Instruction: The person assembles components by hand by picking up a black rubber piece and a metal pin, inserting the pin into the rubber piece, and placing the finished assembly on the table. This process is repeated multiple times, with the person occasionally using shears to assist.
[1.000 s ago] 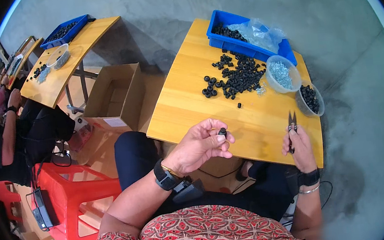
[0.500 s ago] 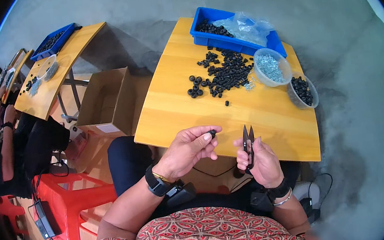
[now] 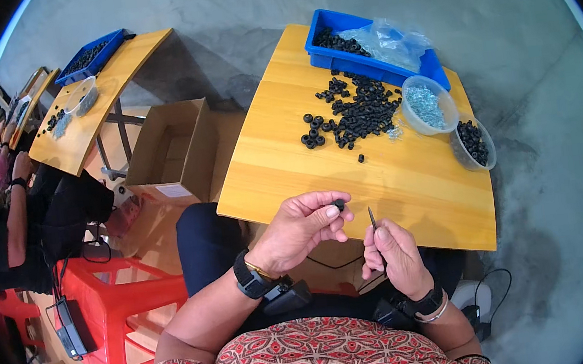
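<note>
My left hand pinches a small round black part between thumb and forefinger, over the table's front edge. My right hand is wrapped round a pair of black thread snips, their tip pointing away from me. The blades show as one narrow line, and most of the handle is hidden in the fingers. Both hands are close together, with the snips just right of the black part and apart from it. Past them, many loose black parts lie piled on the yellow wooden table.
A blue tray with black parts and a clear plastic bag stands at the table's back. On the right are a tub of small silvery pieces and a tub of black parts. Left are a cardboard box, red stool and another person.
The snips' two blades stood apart and now appear as a single narrow line, the right hand having turned or squeezed. The left hand still holds the black part. The whole view has shifted slightly.
</note>
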The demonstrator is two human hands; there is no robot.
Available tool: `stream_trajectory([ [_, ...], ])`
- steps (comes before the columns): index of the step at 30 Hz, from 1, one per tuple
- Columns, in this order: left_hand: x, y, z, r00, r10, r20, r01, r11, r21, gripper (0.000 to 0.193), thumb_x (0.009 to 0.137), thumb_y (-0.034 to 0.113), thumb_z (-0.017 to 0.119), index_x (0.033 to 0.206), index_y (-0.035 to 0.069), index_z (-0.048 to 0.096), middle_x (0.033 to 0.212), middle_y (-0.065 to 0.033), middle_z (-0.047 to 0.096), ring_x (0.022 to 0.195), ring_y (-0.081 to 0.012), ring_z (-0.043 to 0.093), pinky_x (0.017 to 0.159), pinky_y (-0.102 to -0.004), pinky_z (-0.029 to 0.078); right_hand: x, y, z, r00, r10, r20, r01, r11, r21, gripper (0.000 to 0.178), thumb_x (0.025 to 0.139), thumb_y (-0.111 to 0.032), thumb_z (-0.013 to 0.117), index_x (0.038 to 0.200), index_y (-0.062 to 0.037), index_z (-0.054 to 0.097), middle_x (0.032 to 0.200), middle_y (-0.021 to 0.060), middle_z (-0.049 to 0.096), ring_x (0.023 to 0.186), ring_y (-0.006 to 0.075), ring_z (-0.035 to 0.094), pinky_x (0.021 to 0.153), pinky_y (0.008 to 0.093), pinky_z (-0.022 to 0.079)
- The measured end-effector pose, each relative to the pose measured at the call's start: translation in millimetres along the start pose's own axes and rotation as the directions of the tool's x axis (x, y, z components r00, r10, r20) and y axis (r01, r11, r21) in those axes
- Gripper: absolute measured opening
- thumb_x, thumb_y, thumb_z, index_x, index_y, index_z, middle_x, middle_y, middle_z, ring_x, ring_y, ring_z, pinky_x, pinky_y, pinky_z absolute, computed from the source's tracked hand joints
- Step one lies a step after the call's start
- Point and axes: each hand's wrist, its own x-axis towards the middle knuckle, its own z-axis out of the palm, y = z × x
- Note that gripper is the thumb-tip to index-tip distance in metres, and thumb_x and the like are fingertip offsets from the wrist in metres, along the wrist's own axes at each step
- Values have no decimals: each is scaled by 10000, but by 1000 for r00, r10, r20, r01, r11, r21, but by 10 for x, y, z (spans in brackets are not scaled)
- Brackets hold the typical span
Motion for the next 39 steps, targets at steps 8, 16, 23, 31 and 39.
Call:
stream_trajectory([
  [8, 13, -34, -7, 997, 70, -44, -69, 997, 21, 258, 846, 37, 528, 1100, -4, 541, 932, -121, 604, 773, -160, 602, 688, -260, 527, 80, -68, 21, 998, -24, -60, 1, 935, -354, 258, 937, -230, 393, 904, 4, 497, 638, -3, 433, 573, 74, 420, 528, 217, 384],
  [16, 0, -60, 30, 978, 198, -71, -178, 959, 218, 251, 828, 9, 547, 1078, -12, 550, 912, -114, 598, 790, -180, 616, 681, -258, 525, 130, -83, 83, 995, -86, -54, 54, 898, -436, 211, 917, -159, 432, 975, 18, 531, 656, 23, 467, 586, 91, 432, 550, 224, 383],
  [23, 4, -68, 39, 961, 273, -46, -233, 886, 400, 237, 813, -3, 564, 1050, -17, 564, 869, -98, 613, 776, -157, 617, 669, -242, 511, 149, -102, 88, 981, -195, 15, 168, 803, -572, 218, 914, -149, 430, 1001, 28, 524, 663, 81, 480, 573, 137, 438, 553, 255, 383],
  [31, -15, -79, 100, 869, 495, 4, -346, 601, 720, 215, 786, -65, 566, 997, -29, 581, 842, -85, 617, 757, -142, 615, 671, -236, 501, 163, -56, 71, 989, -146, 0, 123, 833, -539, 250, 919, -176, 424, 1035, 22, 524, 632, 61, 462, 568, 123, 435, 544, 255, 380],
  [39, 11, -46, 93, 726, 629, 278, -449, 127, 885, 246, 683, -125, 601, 904, -17, 602, 806, -135, 614, 726, -213, 630, 625, -258, 499, 192, -13, 66, 994, 92, -58, -106, 935, -339, 253, 918, -201, 428, 992, 17, 531, 594, 47, 469, 536, 147, 481, 518, 267, 396],
])
